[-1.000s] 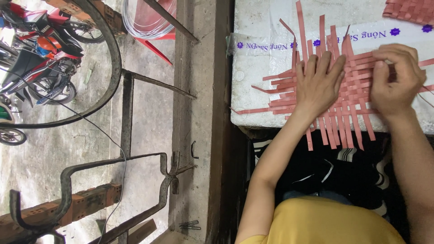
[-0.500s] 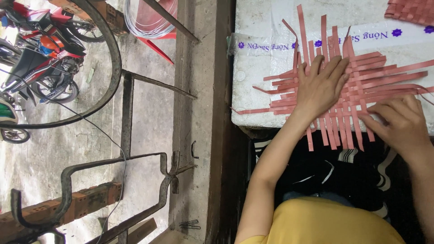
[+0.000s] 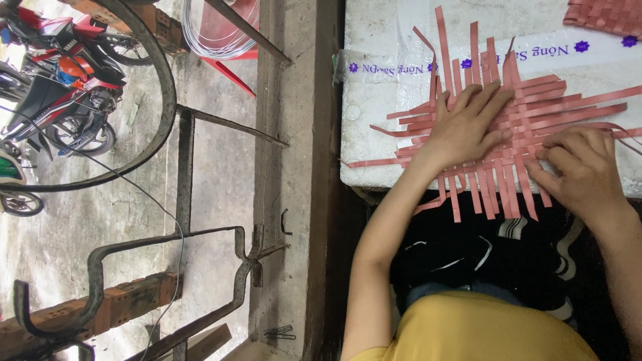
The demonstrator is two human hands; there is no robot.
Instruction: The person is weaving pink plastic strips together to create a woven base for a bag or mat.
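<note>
Here, a half-woven mat of pink strips lies at the upper right of the frame, on a white foam box that serves as a work surface. The left hand lies flat on the mat's left part, fingers spread and palm down; it grips nothing, and its weight seems meant to keep the crossed strips from sliding apart. The right hand sits at the mat's lower right edge, its fingers curled down onto the strips there, apparently pushing or pinching one strip into line (whether a strip is truly caught between the fingertips cannot be told from this angle).

Loose strip ends stick out on every side of the mat, toward the top of the frame, to the left, and over the box's near edge, where they hang above the person's dark lap; they are unwoven, which is why the middle needs pinning. A second, finished-looking woven piece lies at the top right corner, well apart from both hands.

In the left half of the frame, beyond a concrete ledge, a curved iron frame and a parked motorbike stand on the ground below.
</note>
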